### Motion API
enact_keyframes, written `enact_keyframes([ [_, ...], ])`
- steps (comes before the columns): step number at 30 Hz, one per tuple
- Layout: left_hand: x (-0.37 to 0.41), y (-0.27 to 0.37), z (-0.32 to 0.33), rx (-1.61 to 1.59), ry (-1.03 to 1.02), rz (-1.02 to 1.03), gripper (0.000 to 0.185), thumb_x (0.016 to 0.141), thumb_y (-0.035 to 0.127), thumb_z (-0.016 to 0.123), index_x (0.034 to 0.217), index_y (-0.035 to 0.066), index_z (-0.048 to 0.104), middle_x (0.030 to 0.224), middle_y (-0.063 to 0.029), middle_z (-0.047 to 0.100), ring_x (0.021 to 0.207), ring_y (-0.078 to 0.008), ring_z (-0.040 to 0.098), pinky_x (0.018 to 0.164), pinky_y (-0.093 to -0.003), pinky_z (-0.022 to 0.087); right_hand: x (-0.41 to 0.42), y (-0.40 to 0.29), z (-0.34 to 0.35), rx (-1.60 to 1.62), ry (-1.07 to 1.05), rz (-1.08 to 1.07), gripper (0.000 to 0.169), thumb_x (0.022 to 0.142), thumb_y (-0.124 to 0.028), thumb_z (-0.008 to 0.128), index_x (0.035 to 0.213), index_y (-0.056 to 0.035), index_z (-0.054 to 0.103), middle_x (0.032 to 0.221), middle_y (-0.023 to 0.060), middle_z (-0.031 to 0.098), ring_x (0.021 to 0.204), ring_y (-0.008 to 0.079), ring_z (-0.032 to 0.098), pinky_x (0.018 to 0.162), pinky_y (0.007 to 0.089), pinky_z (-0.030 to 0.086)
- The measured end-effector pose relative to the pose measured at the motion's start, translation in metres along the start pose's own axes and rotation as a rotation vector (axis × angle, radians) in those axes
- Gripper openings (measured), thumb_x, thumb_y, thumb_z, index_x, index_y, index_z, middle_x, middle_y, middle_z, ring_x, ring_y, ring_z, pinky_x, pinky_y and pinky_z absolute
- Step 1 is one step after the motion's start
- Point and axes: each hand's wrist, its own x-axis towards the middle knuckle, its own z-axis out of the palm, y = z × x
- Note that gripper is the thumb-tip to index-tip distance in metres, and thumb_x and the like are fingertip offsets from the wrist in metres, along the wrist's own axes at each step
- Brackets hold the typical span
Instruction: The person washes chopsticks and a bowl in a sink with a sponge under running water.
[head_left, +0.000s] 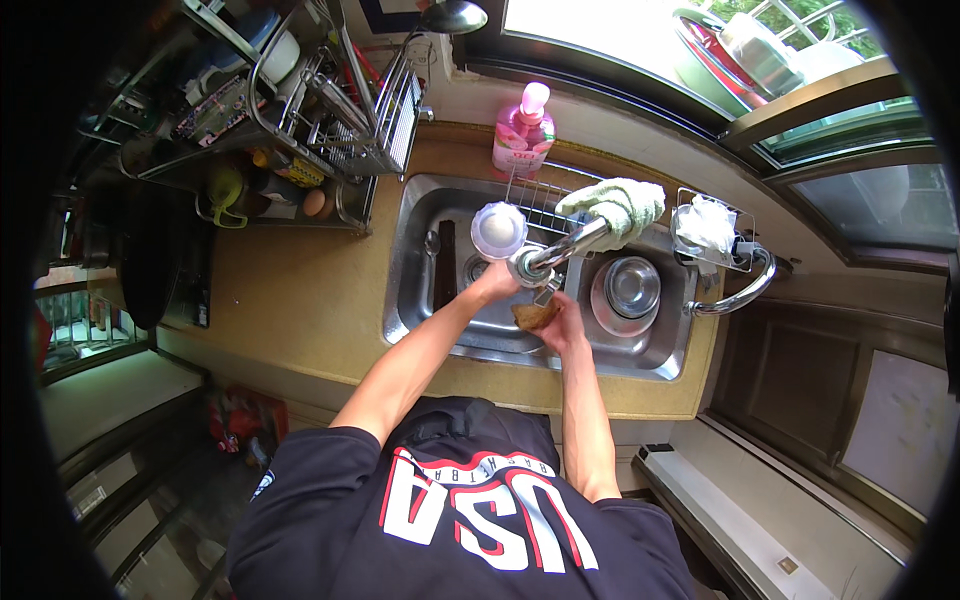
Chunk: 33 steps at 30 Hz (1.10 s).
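Observation:
My left hand is over the left basin of the steel sink, right at the faucet head, which hides its fingers. A round, translucent plastic container with a pale inside touches or nearly touches this hand on the far side. Whether the fingers grip it cannot be seen. A brown sponge or scouring pad is held in my right hand, below the faucet's small lever. Nested metal bowls sit in the right basin.
A light green cloth wraps the faucet pipe. Behind the sink stand a pink pump bottle and a wire rack. A spoon and dark strip lie in the left basin. Metal shelving is at left.

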Motion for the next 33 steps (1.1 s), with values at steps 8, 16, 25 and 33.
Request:
enact_keyframes([
  [8,-0.005,0.058,-0.079,0.214,0.499,0.292,0.044,0.077,0.015,0.079,0.112,0.001,0.055,0.092,-0.0112,0.067,0.086,-0.0207,0.066,0.075,-0.0328,0.052,0.103,0.035,0.028,0.048,-0.119,-0.255,0.03,0.089,-0.026,0.069,0.116,-0.0151,0.06,0.108,0.0009,0.063,0.097,0.0203,0.062,0.081,0.0463,0.052],
  [16,0.043,0.165,-0.113,0.138,0.183,0.082,0.033,0.08,0.019,0.08,0.104,-0.002,0.071,0.082,-0.0033,0.07,0.073,-0.0061,0.06,0.067,-0.0242,0.05,0.088,0.027,0.088,-0.98,0.182,-0.925,0.029,0.087,-0.017,0.064,0.113,-0.0053,0.057,0.102,0.0048,0.064,0.098,0.0185,0.061,0.087,0.0343,0.049],
  [25,0.029,0.056,-0.084,-0.262,0.699,0.023,0.021,0.093,0.026,0.066,0.099,0.006,0.069,0.084,-0.0023,0.067,0.074,-0.0117,0.058,0.067,-0.0305,0.05,0.106,0.012,0.071,-0.425,0.286,-0.749,0.039,0.092,-0.042,0.054,0.101,-0.0055,0.067,0.093,0.0147,0.07,0.085,0.0248,0.066,0.079,0.04,0.049],
  [33,-0.003,0.061,0.041,-0.385,0.222,-0.452,0.026,0.09,0.02,0.067,0.113,0.01,0.064,0.099,-0.0042,0.067,0.085,-0.0155,0.063,0.077,-0.0367,0.052,0.079,0.029,-0.019,-0.615,0.277,-0.376,0.055,0.092,-0.05,0.056,0.118,-0.0021,0.063,0.103,0.0126,0.072,0.102,0.024,0.067,0.079,0.0385,0.05],
])
